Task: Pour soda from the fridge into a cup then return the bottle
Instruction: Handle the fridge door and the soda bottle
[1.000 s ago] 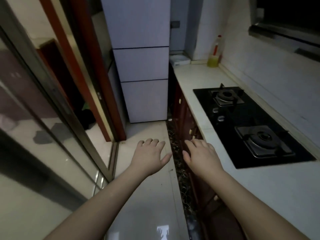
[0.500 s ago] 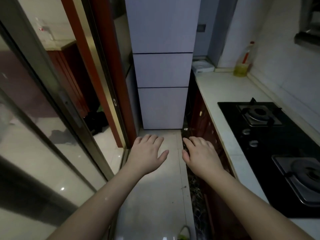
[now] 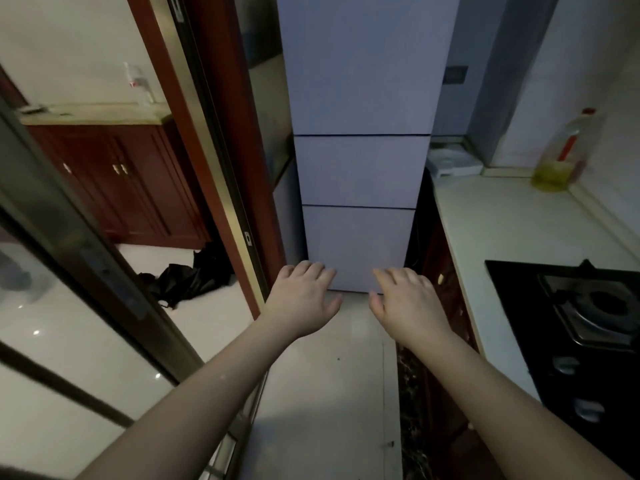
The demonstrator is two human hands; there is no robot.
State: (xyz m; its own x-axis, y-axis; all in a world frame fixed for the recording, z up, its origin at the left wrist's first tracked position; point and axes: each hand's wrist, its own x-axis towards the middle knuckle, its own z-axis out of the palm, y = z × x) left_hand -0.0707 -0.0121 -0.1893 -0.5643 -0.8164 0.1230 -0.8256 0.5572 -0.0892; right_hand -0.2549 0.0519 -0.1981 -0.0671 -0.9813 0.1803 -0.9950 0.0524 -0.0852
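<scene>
A tall white fridge (image 3: 360,168) with three closed doors stands straight ahead at the end of a narrow kitchen aisle. My left hand (image 3: 301,299) and my right hand (image 3: 405,303) are held out palm down in front of me, fingers relaxed and spread, holding nothing. Both hover in the air short of the fridge's bottom door, touching nothing. No soda bottle and no cup are in view.
A white counter (image 3: 512,230) runs along the right with a black gas hob (image 3: 588,317), a bottle of yellow oil (image 3: 561,157) and a white box (image 3: 450,162) at its far end. Glass sliding doors with a red-brown frame (image 3: 221,133) line the left. Tiled floor (image 3: 329,393) below.
The view has moved forward along the aisle toward the fridge, which now looks larger and nearer. Both hands stay held out, open and empty.
</scene>
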